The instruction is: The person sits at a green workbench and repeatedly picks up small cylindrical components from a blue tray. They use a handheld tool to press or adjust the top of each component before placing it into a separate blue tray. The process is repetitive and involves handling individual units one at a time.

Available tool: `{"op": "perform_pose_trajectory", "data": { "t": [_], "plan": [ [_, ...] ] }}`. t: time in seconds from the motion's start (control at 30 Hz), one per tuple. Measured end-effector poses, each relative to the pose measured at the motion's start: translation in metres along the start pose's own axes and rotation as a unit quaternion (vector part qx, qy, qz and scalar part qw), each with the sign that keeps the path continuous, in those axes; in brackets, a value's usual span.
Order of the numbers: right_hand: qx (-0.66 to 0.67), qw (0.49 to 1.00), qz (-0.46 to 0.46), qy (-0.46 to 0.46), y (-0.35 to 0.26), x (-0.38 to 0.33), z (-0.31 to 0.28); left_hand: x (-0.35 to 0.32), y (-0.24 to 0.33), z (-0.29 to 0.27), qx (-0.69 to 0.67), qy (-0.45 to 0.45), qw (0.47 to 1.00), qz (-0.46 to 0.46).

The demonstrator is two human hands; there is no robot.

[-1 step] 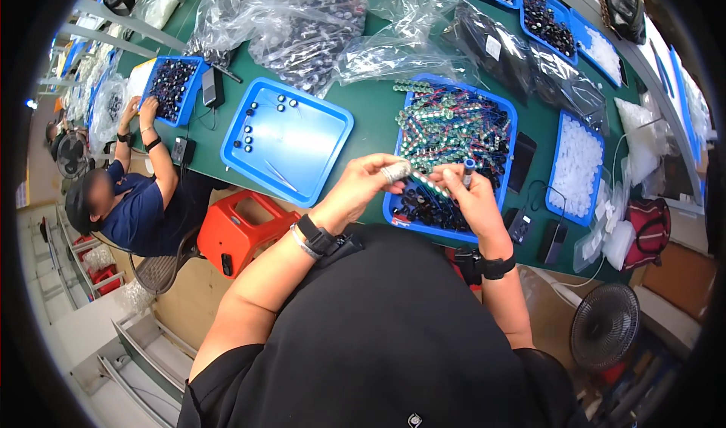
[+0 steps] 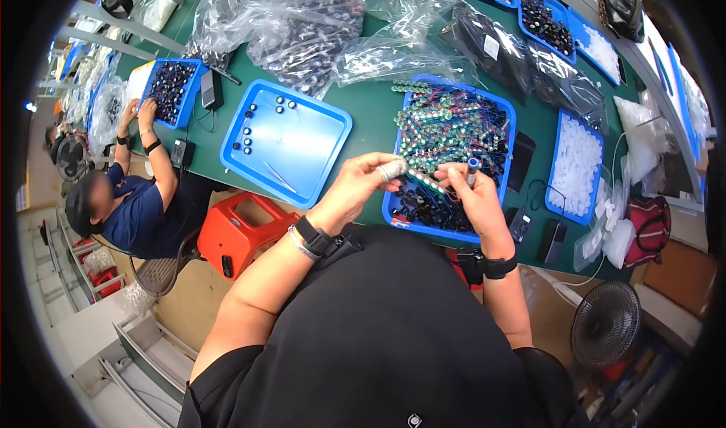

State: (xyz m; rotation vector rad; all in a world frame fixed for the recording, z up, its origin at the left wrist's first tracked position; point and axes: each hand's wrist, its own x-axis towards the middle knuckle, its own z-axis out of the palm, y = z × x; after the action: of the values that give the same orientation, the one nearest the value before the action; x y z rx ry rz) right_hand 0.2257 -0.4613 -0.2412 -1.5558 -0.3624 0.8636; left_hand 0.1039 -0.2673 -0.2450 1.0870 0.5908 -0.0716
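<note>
Both my hands are over the near part of a blue tray [image 2: 512, 137] heaped with green strips of small boards with red and blue wires. My left hand [image 2: 361, 186] is closed, with a pale wrapping about its fingertips, and pinches one end of a narrow strip of small boards [image 2: 426, 181]. This strip slants down to the right toward my right hand [image 2: 475, 197]. A blue pen-like tool [image 2: 473, 168] sticks up from the closed fingers of that hand. Whether the right fingertips also grip the strip is hard to make out. Dark small parts [image 2: 431, 210] lie below the strip.
Left of me, a blue tray [image 2: 338, 144] holds several small black parts and tweezers. A tray of white pieces [image 2: 575, 171] stands at the right. Clear plastic bags [image 2: 302, 31] lie at the back. A co-worker [image 2: 147, 201] sits at the left, beyond a red stool [image 2: 242, 231].
My right hand has shifted slightly to the right with the pen-like tool. More of the strip shows between my hands. The left hand has barely moved.
</note>
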Motion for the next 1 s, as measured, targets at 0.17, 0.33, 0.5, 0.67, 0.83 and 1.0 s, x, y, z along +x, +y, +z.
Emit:
{"op": "perform_pose_trajectory", "data": {
  "t": [0.17,0.33,0.5,0.67,0.83,1.0],
  "plan": [
    [-0.005,0.998,0.051,-0.032,-0.004,-0.008,-0.015,0.003,-0.001,-0.005,-0.050,0.025,0.998,0.007],
    [0.035,0.997,0.067,-0.018,-0.001,-0.011,-0.015,0.006,-0.005,-0.007,-0.068,0.017,0.998,0.009],
    [0.058,0.995,0.076,0.004,-0.004,-0.010,-0.016,0.007,-0.003,-0.007,-0.078,0.025,0.997,0.006],
    [0.047,0.996,0.079,0.012,-0.003,-0.010,-0.018,0.008,-0.003,-0.007,-0.086,0.029,0.996,0.004],
    [-0.027,0.994,0.098,0.027,-0.001,-0.009,-0.024,0.008,-0.008,-0.009,-0.072,0.045,0.996,0.014],
    [-0.405,0.879,-0.117,0.223,-0.005,-0.006,-0.038,0.005,0.001,-0.005,0.030,0.035,0.999,0.019]
  ]
}}
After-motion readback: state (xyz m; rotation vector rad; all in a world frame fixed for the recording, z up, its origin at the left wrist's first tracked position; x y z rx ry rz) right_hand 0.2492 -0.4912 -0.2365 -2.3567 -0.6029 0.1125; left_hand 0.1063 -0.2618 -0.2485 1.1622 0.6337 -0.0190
